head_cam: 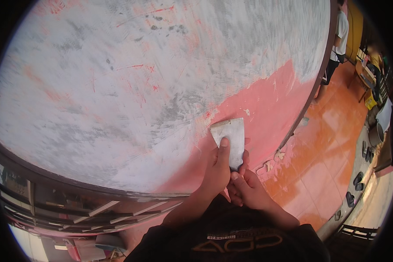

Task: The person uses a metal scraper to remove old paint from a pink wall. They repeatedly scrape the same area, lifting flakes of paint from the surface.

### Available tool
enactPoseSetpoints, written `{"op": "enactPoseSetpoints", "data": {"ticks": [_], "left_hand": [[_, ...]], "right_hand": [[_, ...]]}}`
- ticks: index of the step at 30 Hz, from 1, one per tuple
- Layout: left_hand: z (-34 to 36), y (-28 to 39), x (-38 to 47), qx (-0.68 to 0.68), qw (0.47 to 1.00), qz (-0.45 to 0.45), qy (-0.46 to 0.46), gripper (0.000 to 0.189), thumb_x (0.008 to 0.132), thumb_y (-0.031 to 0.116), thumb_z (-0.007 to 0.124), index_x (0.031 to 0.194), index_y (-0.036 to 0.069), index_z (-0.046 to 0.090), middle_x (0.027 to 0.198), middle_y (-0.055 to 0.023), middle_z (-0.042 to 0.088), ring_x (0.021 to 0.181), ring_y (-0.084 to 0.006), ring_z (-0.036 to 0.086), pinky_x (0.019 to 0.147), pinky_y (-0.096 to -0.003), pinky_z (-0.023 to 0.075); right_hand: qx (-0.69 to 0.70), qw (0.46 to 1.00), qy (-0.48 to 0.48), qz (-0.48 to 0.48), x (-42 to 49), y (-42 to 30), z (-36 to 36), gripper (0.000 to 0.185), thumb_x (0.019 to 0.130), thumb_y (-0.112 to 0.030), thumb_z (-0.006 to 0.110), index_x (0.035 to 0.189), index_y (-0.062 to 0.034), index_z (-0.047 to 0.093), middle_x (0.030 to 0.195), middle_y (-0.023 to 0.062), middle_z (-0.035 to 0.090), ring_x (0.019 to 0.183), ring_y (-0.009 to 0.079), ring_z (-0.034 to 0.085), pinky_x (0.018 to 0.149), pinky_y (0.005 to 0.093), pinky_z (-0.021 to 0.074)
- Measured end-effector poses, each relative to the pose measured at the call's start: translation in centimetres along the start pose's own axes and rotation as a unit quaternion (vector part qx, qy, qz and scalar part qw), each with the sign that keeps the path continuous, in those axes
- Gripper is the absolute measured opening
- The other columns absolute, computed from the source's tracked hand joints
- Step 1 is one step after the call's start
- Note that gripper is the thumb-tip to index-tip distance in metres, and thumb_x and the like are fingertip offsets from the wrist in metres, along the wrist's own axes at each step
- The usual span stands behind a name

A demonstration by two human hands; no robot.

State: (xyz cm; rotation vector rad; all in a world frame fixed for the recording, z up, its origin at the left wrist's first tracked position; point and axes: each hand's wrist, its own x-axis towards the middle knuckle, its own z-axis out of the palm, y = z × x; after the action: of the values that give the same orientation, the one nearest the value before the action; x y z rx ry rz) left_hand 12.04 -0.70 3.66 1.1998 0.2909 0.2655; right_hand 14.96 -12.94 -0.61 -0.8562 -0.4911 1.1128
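Note:
A putty knife with a wide metal blade (pixel 235 135) is between my two hands, in front of a painted wall (pixel 134 82). My left hand (pixel 216 172) grips it, the thumb flat on the blade and fingertips showing past its right side. Below, the fingers of my right hand (pixel 250 190) close around the handle end, which is mostly hidden. The blade overlaps pink paint (pixel 265 101) in my view; contact with the wall is hard to tell. Whitish-grey, scratched surface with red marks covers most of the wall. Small pale chipped spots dot the pink part.
Brown trim (pixel 321 72) borders the wall. A barred window (pixel 95 209) is at lower left. On the right, orange tiles (pixel 317 157) bear pink residue. Several sandals (pixel 358 178) and a bucket (pixel 376 134) line the edge. One person (pixel 342 32) stands beyond; another (pixel 376 60) is near a table.

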Motion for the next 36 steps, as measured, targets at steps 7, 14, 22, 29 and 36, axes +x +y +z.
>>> {"op": "enactPoseSetpoints", "data": {"ticks": [7,14,22,29,36], "left_hand": [[0.1,-0.1,0.0,0.016,1.0,0.021,0.0,0.067,0.104,0.051,0.025,0.12,-0.008,0.053,0.074,-0.0059,0.056,0.057,-0.011,0.051,0.054,-0.0254,0.0439],[-0.3,-0.1,0.0,0.015,1.0,0.012,0.006,0.066,0.104,0.051,0.026,0.118,-0.007,0.055,0.074,-0.0061,0.057,0.057,-0.0113,0.052,0.054,-0.0258,0.0448],[0.3,0.8,0.1,0.005,1.0,0.02,0.014,0.063,0.104,0.049,0.027,0.116,-0.005,0.056,0.073,-0.0055,0.058,0.056,-0.0105,0.051,0.053,-0.0254,0.0442],[0.3,0.1,0.0,0.011,0.999,0.021,0.023,0.061,0.104,0.048,0.028,0.116,-0.005,0.056,0.073,-0.0052,0.058,0.055,-0.0104,0.051,0.053,-0.0253,0.0441],[0.0,0.0,-0.1,0.009,1.0,0.02,0.017,0.063,0.104,0.05,0.028,0.117,-0.005,0.056,0.074,-0.0051,0.058,0.056,-0.0104,0.051,0.054,-0.0251,0.044]], "right_hand": [[0.011,1.0,0.007,0.021,-0.1,-0.6,-0.3,0.026,0.104,-0.025,0.04,0.089,-0.0044,0.045,0.064,0.0012,0.044,0.045,0.0097,0.042,0.04,0.0243,0.0341],[-0.023,1.0,0.0,0.003,0.2,0.1,-0.2,0.025,0.105,-0.024,0.04,0.089,-0.0052,0.044,0.065,0.0016,0.044,0.044,0.0097,0.041,0.04,0.0237,0.0346],[-0.027,0.999,-0.019,-0.036,0.9,0.2,-0.1,0.025,0.105,-0.027,0.037,0.092,-0.0068,0.045,0.064,0.0008,0.042,0.044,0.0109,0.042,0.04,0.0247,0.0354],[0.001,1.0,-0.003,-0.015,0.4,0.0,0.1,0.023,0.104,-0.024,0.04,0.092,-0.0052,0.044,0.068,0.0011,0.045,0.044,0.0084,0.04,0.04,0.0236,0.0343],[-0.016,1.0,0.002,-0.001,0.2,-0.4,0.2,0.024,0.104,-0.024,0.041,0.091,-0.0048,0.045,0.065,0.0,0.044,0.043,0.0083,0.039,0.04,0.0231,0.0331]]}}
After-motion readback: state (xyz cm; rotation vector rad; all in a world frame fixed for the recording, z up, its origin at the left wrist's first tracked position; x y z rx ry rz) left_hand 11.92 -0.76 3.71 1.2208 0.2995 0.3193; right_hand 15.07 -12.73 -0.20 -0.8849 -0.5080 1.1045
